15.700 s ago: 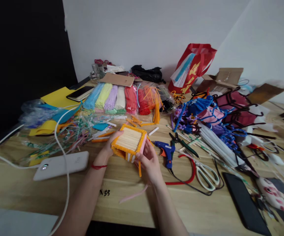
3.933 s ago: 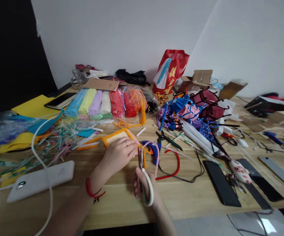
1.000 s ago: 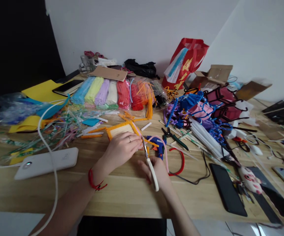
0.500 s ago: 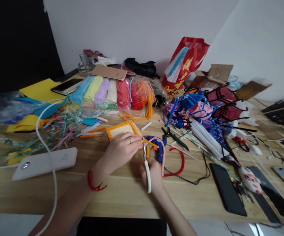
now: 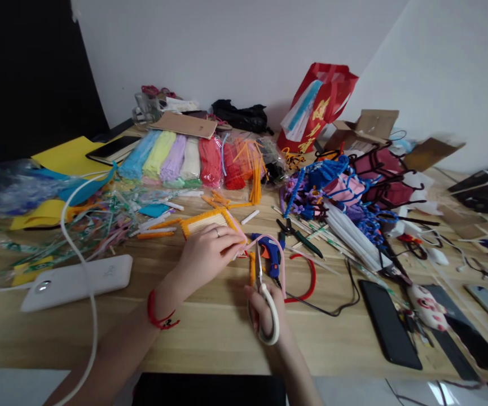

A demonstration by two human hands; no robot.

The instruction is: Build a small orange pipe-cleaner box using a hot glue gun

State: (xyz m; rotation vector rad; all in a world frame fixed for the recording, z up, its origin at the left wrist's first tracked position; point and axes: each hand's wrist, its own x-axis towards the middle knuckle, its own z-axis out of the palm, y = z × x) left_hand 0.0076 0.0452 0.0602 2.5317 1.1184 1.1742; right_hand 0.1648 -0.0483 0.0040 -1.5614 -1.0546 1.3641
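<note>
My left hand (image 5: 210, 248) is closed, its fingertips pinching a pink pipe cleaner (image 5: 283, 265) at the right corner of a flat pale panel (image 5: 199, 223) edged in orange pipe cleaner. The hand covers much of the panel. From the fingertips the pink length arches right and bends down. My right hand (image 5: 264, 307) grips white-handled scissors (image 5: 271, 321), blades pointing up and away, just below the pink arch. An orange piece of pipe cleaner (image 5: 252, 268) is left of the blades. Behind the pink arch lies a blue glue gun (image 5: 272, 254).
Black-handled pliers (image 5: 305, 239) and a red pipe cleaner (image 5: 311, 282) lie to the right. Bundled coloured pipe cleaners (image 5: 190, 158) line the back. A power bank (image 5: 78, 282) with a white cable is at left; a black phone (image 5: 390, 324) is at front right.
The scissors have moved right and slightly toward me, away from my left fingertips. The orange strip that stuck out rightward from those fingertips no longer shows there. My left hand stays nearly in place.
</note>
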